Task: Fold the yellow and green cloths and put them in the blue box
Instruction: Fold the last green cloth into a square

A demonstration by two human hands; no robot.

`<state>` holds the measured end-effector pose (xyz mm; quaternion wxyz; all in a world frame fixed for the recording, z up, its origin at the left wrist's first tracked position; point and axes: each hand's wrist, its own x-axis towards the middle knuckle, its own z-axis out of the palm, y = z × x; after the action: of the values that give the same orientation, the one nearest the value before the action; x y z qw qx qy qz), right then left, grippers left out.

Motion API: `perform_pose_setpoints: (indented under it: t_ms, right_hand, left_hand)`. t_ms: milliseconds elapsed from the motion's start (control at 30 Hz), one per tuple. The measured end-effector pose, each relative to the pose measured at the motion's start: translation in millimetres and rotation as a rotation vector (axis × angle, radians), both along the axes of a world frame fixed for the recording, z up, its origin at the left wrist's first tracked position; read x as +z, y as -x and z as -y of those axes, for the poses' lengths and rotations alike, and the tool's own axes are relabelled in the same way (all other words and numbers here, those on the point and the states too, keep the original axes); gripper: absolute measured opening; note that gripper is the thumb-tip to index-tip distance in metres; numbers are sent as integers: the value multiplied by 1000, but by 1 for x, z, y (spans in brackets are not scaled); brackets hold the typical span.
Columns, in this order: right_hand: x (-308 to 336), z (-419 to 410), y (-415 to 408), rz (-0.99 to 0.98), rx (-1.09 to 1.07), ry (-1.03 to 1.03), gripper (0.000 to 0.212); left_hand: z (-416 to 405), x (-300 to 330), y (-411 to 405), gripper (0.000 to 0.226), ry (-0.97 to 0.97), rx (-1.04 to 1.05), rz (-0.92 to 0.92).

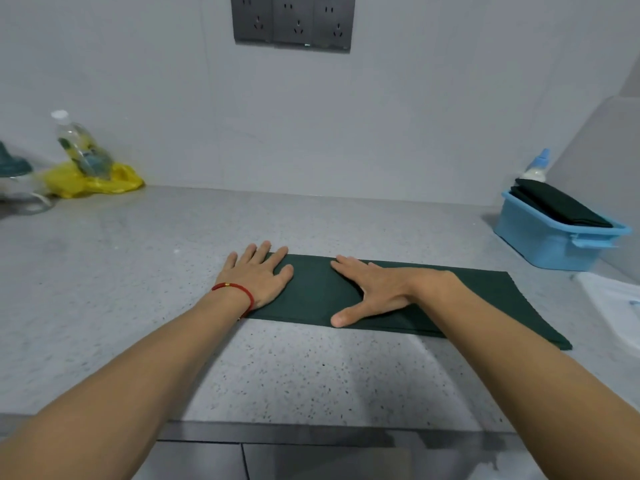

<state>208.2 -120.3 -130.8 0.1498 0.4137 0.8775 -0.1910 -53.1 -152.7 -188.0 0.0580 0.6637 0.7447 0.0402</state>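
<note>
A dark green cloth (485,299), folded into a long strip, lies flat on the speckled grey counter (138,271). My left hand (258,273) presses flat on its left end, fingers straight. My right hand (372,289) lies flat on the strip's middle, thumb spread toward me. The blue box (543,240) stands at the far right by the wall, with a folded dark cloth (557,206) lying on top of it. A crumpled yellow cloth or bag (93,181) sits at the far left against the wall; I cannot tell which.
A clear plastic bottle (78,143) leans over the yellow item. A teal-lidded container (15,174) is at the left edge. A bottle with a blue cap (536,166) stands behind the box. Something white (613,303) lies at the right edge. Wall sockets (292,22) above.
</note>
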Motion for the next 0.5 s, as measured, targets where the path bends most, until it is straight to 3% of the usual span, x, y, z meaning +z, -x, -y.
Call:
perform_pose_setpoints:
  t_ms: [100,200,267,367,500]
  right_hand:
    - [7,0,4,45,16,-3,136]
    - [8,4,2,51,20,22,138]
    - [6,9,-1,21,39,32,137]
    - [4,14,-2,-32,45,34,135]
    - [6,14,4,16,21,26,143]
  left_hand:
    - [-3,16,12,59,-1,-39,77]
    - [-1,36,31,30,-108,-37,134]
    - [4,44,43,14,-78,7,261]
    - [17,54,53,27,35,9,561]
    - [33,65,58,50,158,-7,651]
